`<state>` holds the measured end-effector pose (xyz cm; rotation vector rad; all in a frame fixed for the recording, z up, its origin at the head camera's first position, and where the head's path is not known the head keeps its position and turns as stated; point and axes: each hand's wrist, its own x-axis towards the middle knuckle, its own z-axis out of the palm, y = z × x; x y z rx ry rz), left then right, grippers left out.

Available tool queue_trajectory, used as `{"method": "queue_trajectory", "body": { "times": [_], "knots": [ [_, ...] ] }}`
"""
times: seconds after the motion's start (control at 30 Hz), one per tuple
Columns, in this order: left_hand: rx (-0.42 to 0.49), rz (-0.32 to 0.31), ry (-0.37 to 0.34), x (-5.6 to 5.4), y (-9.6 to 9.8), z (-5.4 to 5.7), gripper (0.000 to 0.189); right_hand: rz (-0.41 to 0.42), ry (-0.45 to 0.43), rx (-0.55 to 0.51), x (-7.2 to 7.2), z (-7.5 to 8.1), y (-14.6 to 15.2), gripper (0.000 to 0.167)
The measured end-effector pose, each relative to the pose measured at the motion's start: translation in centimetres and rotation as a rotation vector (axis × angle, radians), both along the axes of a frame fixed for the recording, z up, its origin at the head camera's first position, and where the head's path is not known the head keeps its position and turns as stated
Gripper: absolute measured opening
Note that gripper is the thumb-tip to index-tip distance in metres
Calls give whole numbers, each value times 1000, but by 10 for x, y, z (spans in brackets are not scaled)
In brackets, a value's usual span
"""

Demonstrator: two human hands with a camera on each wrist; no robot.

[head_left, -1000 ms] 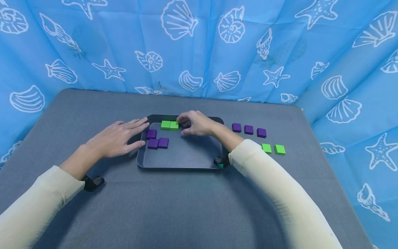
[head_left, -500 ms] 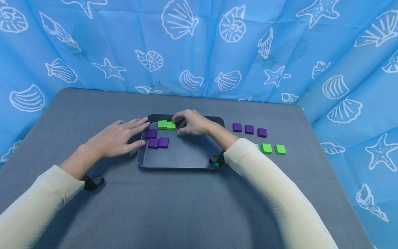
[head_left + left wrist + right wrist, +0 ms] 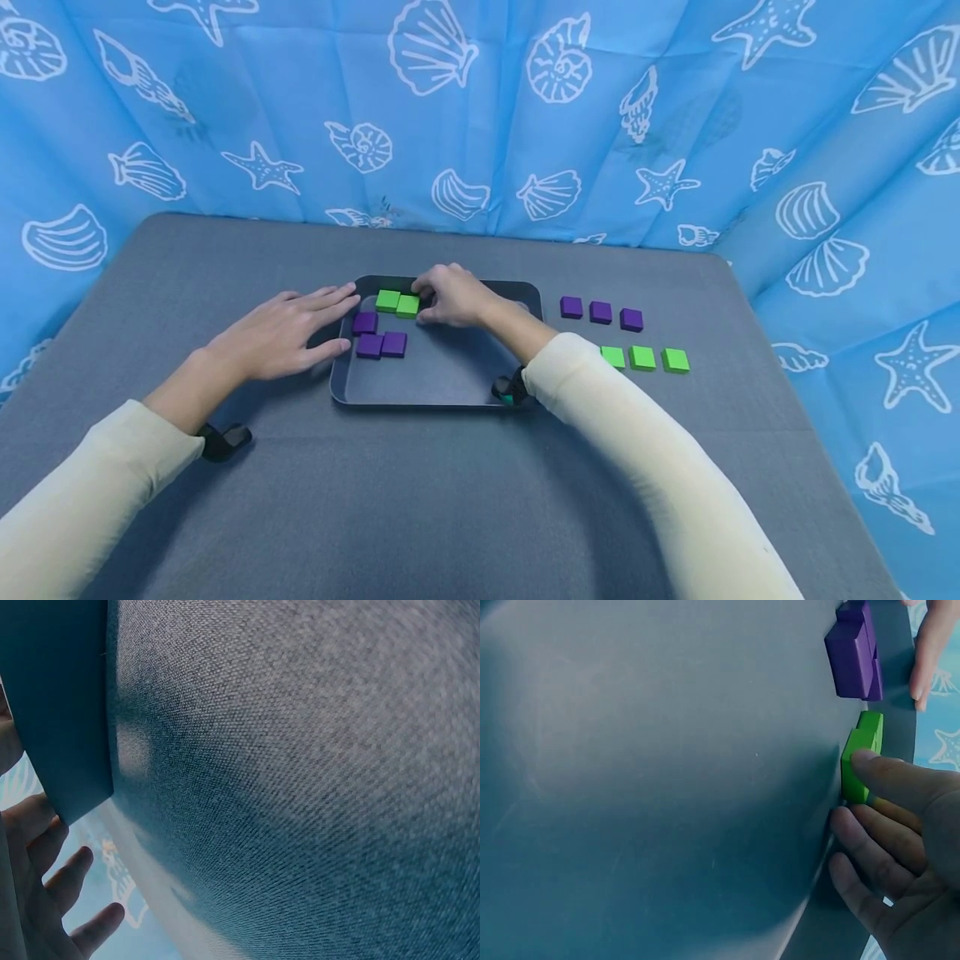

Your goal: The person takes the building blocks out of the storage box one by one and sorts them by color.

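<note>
My right hand (image 3: 457, 296) is inside the dark grey tray (image 3: 450, 375), its thumb and bent fingers at the right green block (image 3: 407, 307). In the right wrist view the thumb lies over that green block (image 3: 861, 769), fingers on its other side. Another green block (image 3: 387, 301) touches it on the left. Nearer me in the tray lie three purple blocks: one by the left wall (image 3: 365, 323), and a left (image 3: 370, 346) and right one (image 3: 394, 344) side by side. My left hand (image 3: 288, 333) rests with extended fingers at the tray's left rim.
On the grey table (image 3: 337, 517), right of the tray, stand three purple blocks (image 3: 600, 312) in a row. Closer to me are three green blocks (image 3: 642, 358), near the right forearm. A blue shell-print curtain (image 3: 495, 125) hangs behind the table.
My right hand has slid left with the two green blocks moving ahead of it; the right one now sits slightly nearer me. My left hand stays put.
</note>
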<state>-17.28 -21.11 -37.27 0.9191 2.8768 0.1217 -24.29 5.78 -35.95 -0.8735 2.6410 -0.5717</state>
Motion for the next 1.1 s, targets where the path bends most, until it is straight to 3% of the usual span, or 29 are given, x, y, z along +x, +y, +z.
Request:
{"method": "queue_trajectory", "body": {
  "times": [0.27, 0.53, 0.83, 1.1],
  "knots": [
    [-2, 4, -2, 0, 1, 0, 71, 0, 38, 13, -1, -1, -7, 48],
    [3, 8, -8, -1, 1, -1, 72, 21, 17, 14, 0, 4, 3, 46],
    [15, 8, 11, -1, 1, -3, 72, 89, 24, -66, 9, 19, 38, 42],
    [2, 7, 11, 0, 1, -1, 72, 72, 18, -120, 22, 36, 87, 41]
  ]
}}
